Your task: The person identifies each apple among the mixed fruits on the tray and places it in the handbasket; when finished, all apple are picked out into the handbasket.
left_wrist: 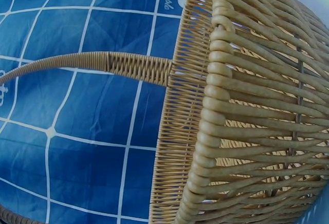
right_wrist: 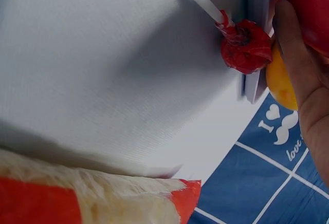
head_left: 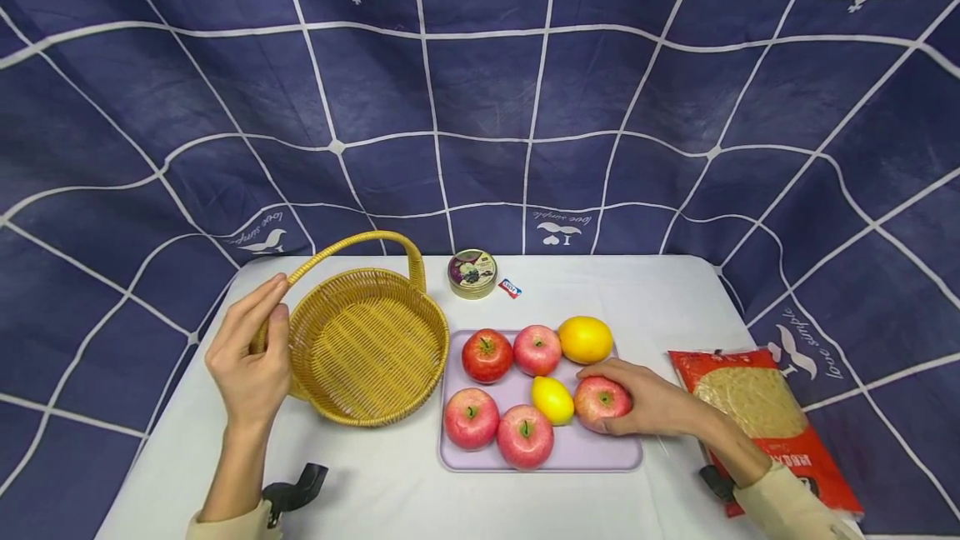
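1. Apple (head_left: 602,400) sits in your right hand (head_left: 656,402), your thumb and fingers gripping its sides over the right part of the lilac tray (head_left: 592,461); whether it touches the tray is hidden.
2. Your left hand (head_left: 251,352) holds the handle (head_left: 345,247) of the wicker basket (head_left: 367,361) between thumb and fingers; the basket stands just left of the tray.
3. Just left of your gripped fruit lies a lemon (head_left: 552,401); beyond it, a larger yellow fruit (head_left: 585,340).
4. Your tray also bears a red apple (head_left: 487,356) and three pink ones.
5. Farther from you stands a round tin (head_left: 472,273), a small packet (head_left: 510,288) beside it.
6. By your right forearm lies a red bag (head_left: 750,402); the right wrist view shows a red-wrapped lollipop (right_wrist: 245,47) near the tray's edge.
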{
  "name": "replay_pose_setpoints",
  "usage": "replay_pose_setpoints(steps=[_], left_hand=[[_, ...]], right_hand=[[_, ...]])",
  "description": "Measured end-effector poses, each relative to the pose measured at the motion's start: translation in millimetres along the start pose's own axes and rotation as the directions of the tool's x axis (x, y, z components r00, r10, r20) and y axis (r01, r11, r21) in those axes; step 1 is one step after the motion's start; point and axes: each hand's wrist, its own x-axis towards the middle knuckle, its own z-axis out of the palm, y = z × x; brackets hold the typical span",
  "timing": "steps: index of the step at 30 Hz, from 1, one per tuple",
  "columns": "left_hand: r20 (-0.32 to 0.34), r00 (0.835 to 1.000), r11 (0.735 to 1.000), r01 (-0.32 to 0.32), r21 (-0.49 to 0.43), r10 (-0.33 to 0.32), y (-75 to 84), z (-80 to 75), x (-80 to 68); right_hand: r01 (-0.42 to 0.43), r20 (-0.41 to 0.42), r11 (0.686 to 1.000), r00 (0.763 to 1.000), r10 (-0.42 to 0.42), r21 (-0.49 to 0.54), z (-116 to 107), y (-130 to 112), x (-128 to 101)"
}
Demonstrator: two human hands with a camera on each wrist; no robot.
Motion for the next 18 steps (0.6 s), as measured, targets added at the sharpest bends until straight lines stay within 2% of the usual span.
replay_pose_setpoints(steps=[12, 18], left_hand=[[-0.006, 1.0, 1.0, 0.007, 0.006, -0.007, 3.6, -0.8, 0.1], [-0.001, 1.0, 1.0, 0.007, 0.004, -0.007, 3.1, -1.8, 0.7]], right_hand=[[-0.061, 0.043, 0.997, 0.997, 0.059, 0.046, -12.1, -12.3, 6.1], [-0.051, 0.047, 0.998, 0.998, 0.049, 0.028, -16.9, -19.4, 8.5]])
